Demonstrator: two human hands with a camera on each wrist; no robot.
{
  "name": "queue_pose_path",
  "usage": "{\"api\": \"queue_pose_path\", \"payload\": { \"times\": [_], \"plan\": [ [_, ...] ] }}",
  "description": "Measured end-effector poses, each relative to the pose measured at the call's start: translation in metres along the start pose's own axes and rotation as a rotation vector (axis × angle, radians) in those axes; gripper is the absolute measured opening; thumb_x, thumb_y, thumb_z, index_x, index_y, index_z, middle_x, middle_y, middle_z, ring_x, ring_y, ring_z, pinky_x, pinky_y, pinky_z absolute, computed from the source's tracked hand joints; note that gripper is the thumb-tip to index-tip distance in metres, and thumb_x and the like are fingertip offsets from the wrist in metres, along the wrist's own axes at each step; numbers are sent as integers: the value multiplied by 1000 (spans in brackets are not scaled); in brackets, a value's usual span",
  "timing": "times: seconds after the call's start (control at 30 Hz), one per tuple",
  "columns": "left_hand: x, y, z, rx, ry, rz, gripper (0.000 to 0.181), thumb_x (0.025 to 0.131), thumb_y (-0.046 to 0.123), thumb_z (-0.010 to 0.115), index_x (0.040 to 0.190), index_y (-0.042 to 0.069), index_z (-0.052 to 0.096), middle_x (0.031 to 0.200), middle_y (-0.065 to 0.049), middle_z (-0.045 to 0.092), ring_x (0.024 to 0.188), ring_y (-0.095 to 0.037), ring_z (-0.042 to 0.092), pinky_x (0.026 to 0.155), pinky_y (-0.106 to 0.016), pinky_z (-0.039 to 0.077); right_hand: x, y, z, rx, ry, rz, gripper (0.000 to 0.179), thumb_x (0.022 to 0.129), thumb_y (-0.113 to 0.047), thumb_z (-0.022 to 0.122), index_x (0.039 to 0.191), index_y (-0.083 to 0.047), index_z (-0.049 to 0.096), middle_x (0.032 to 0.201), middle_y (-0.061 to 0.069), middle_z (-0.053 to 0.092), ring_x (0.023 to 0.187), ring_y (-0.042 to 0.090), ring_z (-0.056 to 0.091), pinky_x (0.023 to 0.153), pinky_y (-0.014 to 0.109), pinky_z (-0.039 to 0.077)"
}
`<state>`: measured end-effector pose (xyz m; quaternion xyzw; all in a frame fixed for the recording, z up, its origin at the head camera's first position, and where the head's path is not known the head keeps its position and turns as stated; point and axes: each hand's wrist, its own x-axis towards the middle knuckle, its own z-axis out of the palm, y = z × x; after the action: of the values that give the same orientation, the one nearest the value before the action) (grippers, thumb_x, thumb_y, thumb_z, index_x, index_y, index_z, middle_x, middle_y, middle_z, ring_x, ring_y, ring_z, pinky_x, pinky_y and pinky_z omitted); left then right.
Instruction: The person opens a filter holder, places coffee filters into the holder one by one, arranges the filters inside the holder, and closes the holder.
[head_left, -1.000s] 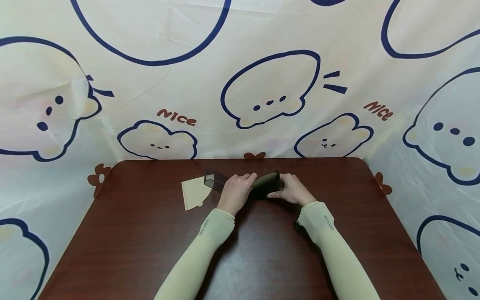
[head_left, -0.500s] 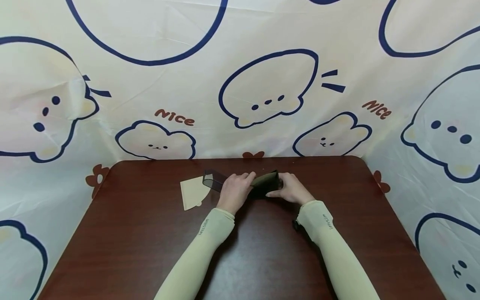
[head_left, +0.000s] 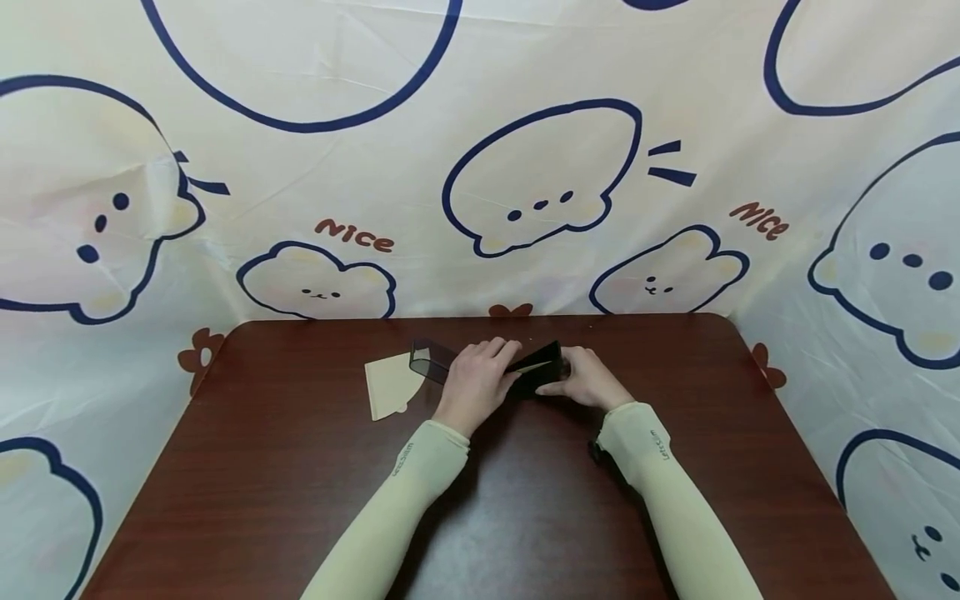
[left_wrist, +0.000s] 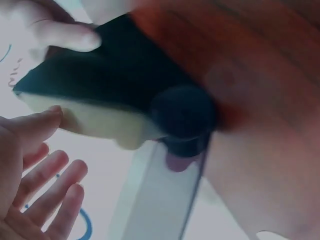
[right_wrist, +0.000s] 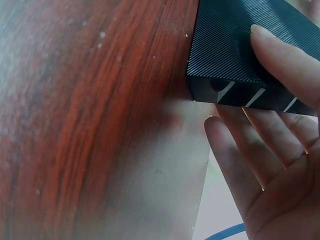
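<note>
A black, finely ribbed box [right_wrist: 235, 45] sits in my right hand [right_wrist: 280, 145], thumb on its ribbed face and fingers beneath. In the head view, my right hand [head_left: 592, 379] holds this box [head_left: 551, 375] by its right end. My left hand [head_left: 480, 379] is at its left end. The left wrist view shows my left hand [left_wrist: 35, 170] with its thumb touching a cream panel [left_wrist: 95, 120] along the dark box's edge. Its other fingers are spread apart. A blurred dark round shape [left_wrist: 182, 112] is beside the panel; I cannot tell what it is.
A clear grey-tinted case [head_left: 431, 362] lies just left of my left hand. It partly covers a cream card [head_left: 390, 387] on the brown table [head_left: 517, 517]. Behind the table hangs a cartoon-printed cloth [head_left: 420, 183].
My left hand has shifted slightly up and to the right. The box's olive top surface is replaced in view by a dark interior and a thin cream strip. My right hand keeps its grip.
</note>
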<state>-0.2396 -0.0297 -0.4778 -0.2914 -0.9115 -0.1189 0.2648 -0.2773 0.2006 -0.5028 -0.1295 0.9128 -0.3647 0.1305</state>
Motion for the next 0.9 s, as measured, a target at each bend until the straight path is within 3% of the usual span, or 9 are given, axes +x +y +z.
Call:
{"api": "queue_pose_path", "payload": {
  "times": [0.17,0.33,0.6,0.73,0.9],
  "plan": [
    [5,-3,-23,-37,60,-4,36,92,24,81,124,15,68,111,-1,72,102,-20,69,93,-36,56,-2,-1,-2,-7,-6,-2,31,83,-26,89,108,-16,71,97,1,74,79,16,62,77,34,52],
    [5,-16,-41,-45,140,-15,29,96,26,76,122,15,70,112,-1,73,105,-22,69,92,-38,56,-2,-1,-2,-15,-12,0,28,84,-26,89,103,-17,70,93,1,72,78,16,61,77,34,51],
    [1,-48,-75,-54,302,-104,22,99,23,72,117,12,73,109,-5,76,101,-27,70,90,-45,55,-2,-1,-3,-23,-22,19,30,84,-28,88,90,-14,63,77,3,62,69,17,52,67,32,45],
    [-4,-67,-87,-49,343,-155,27,100,25,69,123,11,72,118,-7,75,111,-29,68,96,-48,52,-3,-1,-3,-25,-22,26,30,84,-28,88,90,-13,62,77,4,62,68,18,52,67,32,45],
    [-14,-90,-91,-20,359,-207,36,101,28,67,132,11,69,133,-8,70,123,-31,65,101,-52,47,-2,-1,-2,-25,-22,13,26,84,-27,88,96,-16,68,85,1,68,75,17,57,73,33,49]
  ]
}}
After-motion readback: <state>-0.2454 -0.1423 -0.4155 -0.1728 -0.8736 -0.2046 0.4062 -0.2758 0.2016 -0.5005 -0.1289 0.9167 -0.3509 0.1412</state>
